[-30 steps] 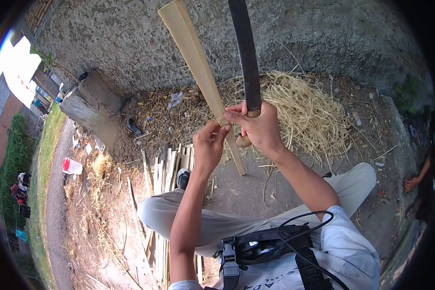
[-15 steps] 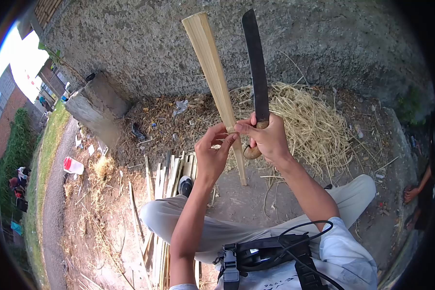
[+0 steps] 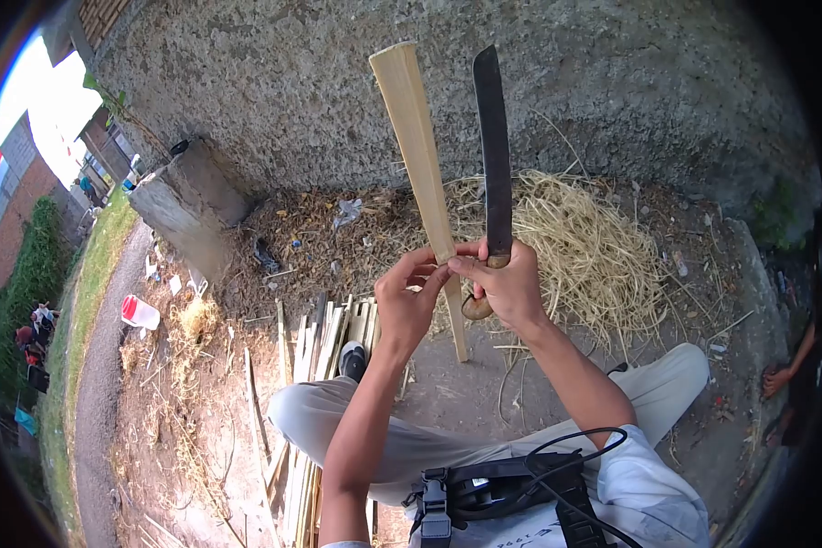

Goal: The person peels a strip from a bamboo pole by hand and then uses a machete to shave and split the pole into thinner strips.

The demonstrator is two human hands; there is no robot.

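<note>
Steadying bamboo strip (image 3: pixel 417 151) beside machete (image 3: pixel 498 187).
Left fingers (image 3: pixel 416 260) pinched strip, right fingers (image 3: pixel 472 269) gripped handle (image 3: pixel 498 261); next move seemingly needed blade (image 3: pixel 492 128) clearance.

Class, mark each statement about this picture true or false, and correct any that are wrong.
1. The right hand grips the machete. True.
2. The left hand holds the wooden strip. True.
3. The machete is cutting into the wooden strip. False: a gap shows between them.
4. A pile of straw-like strands lies near the foot of the wall. True.
5. In the picture, that pile is left of the wooden strip. False: it is to the right.
</note>
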